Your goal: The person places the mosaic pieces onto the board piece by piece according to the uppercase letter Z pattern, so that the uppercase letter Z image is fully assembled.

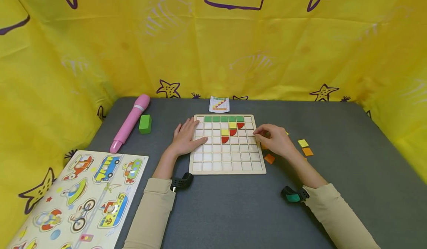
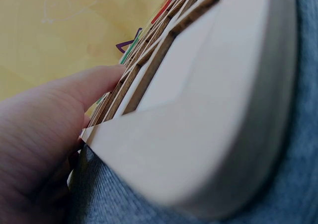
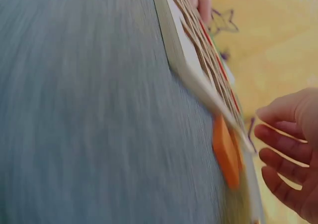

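Observation:
A pale wooden grid board (image 1: 227, 156) lies on the dark table. Along its top row run several green tiles (image 1: 224, 119). Below them, yellow squares (image 1: 225, 132) and red quarter-round pieces (image 1: 233, 132) form a diagonal. My left hand (image 1: 185, 138) rests on the board's left edge, fingers extended and thumb over the grid. At the right edge hovers my right hand (image 1: 275, 138), its fingers loosely bent; the right wrist view shows no piece between them. An orange piece (image 3: 226, 152) lies beside the board beneath that hand.
Behind the board is a small pattern card (image 1: 219, 104). Loose yellow (image 1: 303, 143) and orange tiles (image 1: 307, 151) lie right of my right hand. To the left are a pink wand-shaped object (image 1: 129, 125), a green block (image 1: 145, 124) and a vehicle puzzle board (image 1: 130, 191). Yellow cloth (image 1: 213, 56) encloses the table.

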Available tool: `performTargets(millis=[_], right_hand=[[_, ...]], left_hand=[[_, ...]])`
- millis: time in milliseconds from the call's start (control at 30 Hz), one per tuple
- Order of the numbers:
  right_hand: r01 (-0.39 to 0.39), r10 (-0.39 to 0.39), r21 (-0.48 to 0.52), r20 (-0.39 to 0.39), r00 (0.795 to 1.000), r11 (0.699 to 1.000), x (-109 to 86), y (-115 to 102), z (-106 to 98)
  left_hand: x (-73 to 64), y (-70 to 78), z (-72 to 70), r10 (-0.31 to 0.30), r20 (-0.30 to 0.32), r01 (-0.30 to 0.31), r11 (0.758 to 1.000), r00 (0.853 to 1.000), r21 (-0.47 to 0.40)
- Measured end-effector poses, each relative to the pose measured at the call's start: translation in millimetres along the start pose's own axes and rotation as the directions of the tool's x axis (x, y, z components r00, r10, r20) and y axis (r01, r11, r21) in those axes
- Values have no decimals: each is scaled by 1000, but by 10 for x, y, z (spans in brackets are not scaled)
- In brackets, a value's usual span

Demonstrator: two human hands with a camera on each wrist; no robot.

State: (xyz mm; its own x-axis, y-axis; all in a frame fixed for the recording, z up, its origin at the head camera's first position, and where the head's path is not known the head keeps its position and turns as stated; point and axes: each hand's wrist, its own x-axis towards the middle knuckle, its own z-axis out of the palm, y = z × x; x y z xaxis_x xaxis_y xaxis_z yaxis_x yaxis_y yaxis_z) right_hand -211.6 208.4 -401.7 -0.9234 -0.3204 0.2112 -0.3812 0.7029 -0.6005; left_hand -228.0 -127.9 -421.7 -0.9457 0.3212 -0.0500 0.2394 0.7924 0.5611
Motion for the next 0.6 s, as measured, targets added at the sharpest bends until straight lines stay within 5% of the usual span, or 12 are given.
performTargets(millis=[333, 500, 600], right_hand=[[-137, 129, -204, -50, 990, 969, -174, 355, -404], [-224, 222, -203, -32, 975, 953, -187, 386, -457], [-215, 213, -176, -28, 977, 961, -163, 394, -425]], left_hand=[[-5, 13, -1, -9, 0, 9, 1000, 1000, -2], [1, 6, 9, -14, 1, 14, 1000, 1000, 2], [6, 1, 11, -14, 2, 14, 1000, 1000, 4]])
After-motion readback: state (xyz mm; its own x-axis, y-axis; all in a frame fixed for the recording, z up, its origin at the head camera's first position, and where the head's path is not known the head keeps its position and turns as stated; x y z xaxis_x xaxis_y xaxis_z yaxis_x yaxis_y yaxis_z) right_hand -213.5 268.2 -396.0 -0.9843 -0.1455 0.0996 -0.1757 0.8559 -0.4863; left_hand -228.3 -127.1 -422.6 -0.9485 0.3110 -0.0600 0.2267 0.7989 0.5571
